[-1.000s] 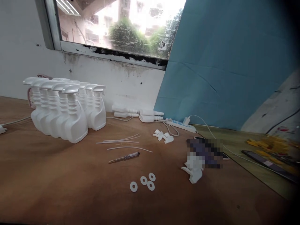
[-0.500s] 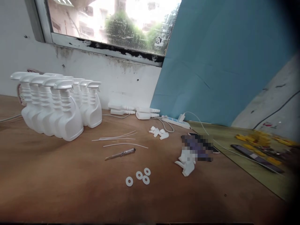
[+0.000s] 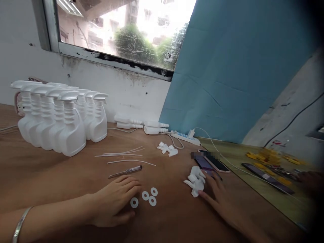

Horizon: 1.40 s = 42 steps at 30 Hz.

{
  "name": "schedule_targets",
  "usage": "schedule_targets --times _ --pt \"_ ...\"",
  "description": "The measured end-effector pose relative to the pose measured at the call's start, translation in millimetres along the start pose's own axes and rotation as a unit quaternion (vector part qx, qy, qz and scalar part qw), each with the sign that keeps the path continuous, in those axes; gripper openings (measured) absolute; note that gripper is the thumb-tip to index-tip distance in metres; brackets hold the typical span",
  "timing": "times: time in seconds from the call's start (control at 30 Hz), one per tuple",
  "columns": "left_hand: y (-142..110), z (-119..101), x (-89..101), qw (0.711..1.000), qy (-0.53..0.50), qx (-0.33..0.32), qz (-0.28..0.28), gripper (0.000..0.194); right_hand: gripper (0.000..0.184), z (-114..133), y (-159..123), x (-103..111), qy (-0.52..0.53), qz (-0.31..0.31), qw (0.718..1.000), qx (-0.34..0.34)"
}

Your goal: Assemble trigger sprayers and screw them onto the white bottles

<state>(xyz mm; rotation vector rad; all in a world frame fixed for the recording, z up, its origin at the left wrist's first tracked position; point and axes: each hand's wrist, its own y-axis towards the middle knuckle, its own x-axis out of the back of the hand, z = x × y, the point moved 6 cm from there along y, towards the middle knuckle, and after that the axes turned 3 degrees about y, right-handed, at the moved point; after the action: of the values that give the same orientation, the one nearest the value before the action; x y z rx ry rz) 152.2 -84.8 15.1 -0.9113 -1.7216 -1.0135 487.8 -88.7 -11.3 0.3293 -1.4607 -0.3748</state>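
Note:
My left hand (image 3: pixel 115 200) has come down on the wooden table, just left of several flat white washers (image 3: pixel 145 195). Its fingers are loosely bent with the thumb apart, and nothing shows in them. A small screwdriver (image 3: pixel 126 171) lies just beyond its fingertips. On the right, my right hand (image 3: pixel 219 199) reaches toward a small pile of white plastic trigger pieces (image 3: pixel 196 182). Its thumb and fingers are spread at the pile's right edge; whether they touch it is unclear. Several thin white tubes (image 3: pixel 124 154) lie behind the screwdriver.
White spray bottles (image 3: pixel 73 131) stand in rows at the left. More bottles (image 3: pixel 156 127) lie along the wall. Other white trigger pieces (image 3: pixel 167 148) sit mid-table. A power strip (image 3: pixel 186 137), phones (image 3: pixel 215 162) and a cable occupy the right. A blurred dark hand (image 3: pixel 312 180) shows at the right edge.
Both my hands have entered from below, the left beside the washers and the right at the trigger pieces. The view has shifted slightly. The things on the table look unmoved.

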Motion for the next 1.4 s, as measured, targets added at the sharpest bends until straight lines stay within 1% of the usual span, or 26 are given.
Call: schedule_targets --times 0.03,0.07,0.1,0.17,0.2,0.27,0.33,0.4,0.43,0.5,0.57,0.63,0.7,0.77,0.83,0.9,0.97,1.1,1.23,1.33,1.4 --pt "1.1 0.8 -5.2 1.000 -0.006 0.000 0.009 0.052 0.063 0.9 -2.5 -13.3 0.010 0.046 0.999 0.000" --pt "1.2 2.0 -10.6 1.000 -0.012 0.001 0.018 0.053 0.062 3.9 -2.5 -23.1 0.018 0.075 0.997 0.000" --pt "0.9 3.8 -15.7 1.000 -0.018 0.006 0.025 0.054 0.060 9.4 0.5 -29.9 0.024 0.087 0.996 0.005" --pt "0.2 8.3 -23.3 0.999 -0.029 0.020 0.028 0.053 0.060 27.4 14.0 -39.2 0.028 0.088 0.995 0.039" --pt "0.1 10.5 -25.6 0.999 -0.034 0.028 0.026 0.052 0.059 36.6 22.9 -43.5 0.031 0.087 0.995 0.046" --pt "0.4 13.5 -28.0 0.998 -0.040 0.038 0.020 0.051 0.058 54.9 41.4 -49.9 0.038 0.069 0.996 0.047" --pt "1.1 14.9 -28.1 0.998 -0.042 0.045 0.017 0.049 0.055 76.0 55.9 -51.1 0.037 0.023 0.997 0.068" --pt "1.7 14.8 -26.7 0.998 -0.042 0.046 0.016 0.047 0.049 96.6 63.6 -49.2 0.033 -0.019 0.995 0.091" --pt "1.9 14.2 -25.7 0.998 -0.040 0.044 0.016 0.046 0.045 105.7 65.3 -48.2 0.036 -0.030 0.994 0.098" --pt "1.9 12.6 -23.3 0.999 -0.032 0.033 0.019 0.045 0.038 119.6 65.8 -47.4 0.047 -0.029 0.994 0.097" --pt "1.4 11.7 -21.7 0.999 -0.024 0.021 0.026 0.045 0.037 129.1 63.7 -45.6 0.070 -0.029 0.992 0.099" --pt "0.3 12.6 -20.9 0.999 -0.019 0.013 0.032 0.044 0.040 133.7 61.1 -43.4 0.108 -0.035 0.988 0.101" --pt "-1.0 15.0 -20.9 0.999 -0.022 0.008 0.029 0.039 0.041 133.9 59.3 -41.9 0.152 -0.038 0.983 0.095" --pt "-2.4 18.5 -21.3 0.999 -0.036 0.009 0.015 0.029 0.038 132.6 58.3 -41.0 0.188 -0.039 0.978 0.085" --pt "-3.7 22.3 -22.4 0.998 -0.056 0.015 -0.001 0.022 0.032 132.1 57.7 -39.3 0.208 -0.053 0.973 0.081" --pt "-4.6 25.9 -23.7 0.997 -0.071 0.027 -0.013 0.018 0.028 133.6 57.1 -37.8 0.217 -0.073 0.969 0.093" --pt "-5.0 28.9 -24.6 0.996 -0.080 0.041 -0.018 0.017 0.030 136.6 56.6 -38.9 0.221 -0.077 0.965 0.119" --pt "-3.9 33.8 -25.3 0.993 -0.091 0.077 -0.012 0.012 0.042 140.0 56.2 -46.1 0.246 -0.030 0.956 0.156" --pt "-2.8 38.6 -24.5 0.981 -0.138 0.133 -0.015 0.014 0.043 140.7 54.3 -46.0 0.260 0.013 0.949 0.175" --pt "-2.1 38.8 -25.4 0.975 -0.166 0.149 -0.020 0.014 0.040 140.6 53.9 -42.7 0.264 0.013 0.951 0.160" --pt "-1.7 38.8 -26.9 0.969 -0.192 0.150 -0.030 0.014 0.040 145.9 54.1 -39.8 0.286 -0.009 0.946 0.154"
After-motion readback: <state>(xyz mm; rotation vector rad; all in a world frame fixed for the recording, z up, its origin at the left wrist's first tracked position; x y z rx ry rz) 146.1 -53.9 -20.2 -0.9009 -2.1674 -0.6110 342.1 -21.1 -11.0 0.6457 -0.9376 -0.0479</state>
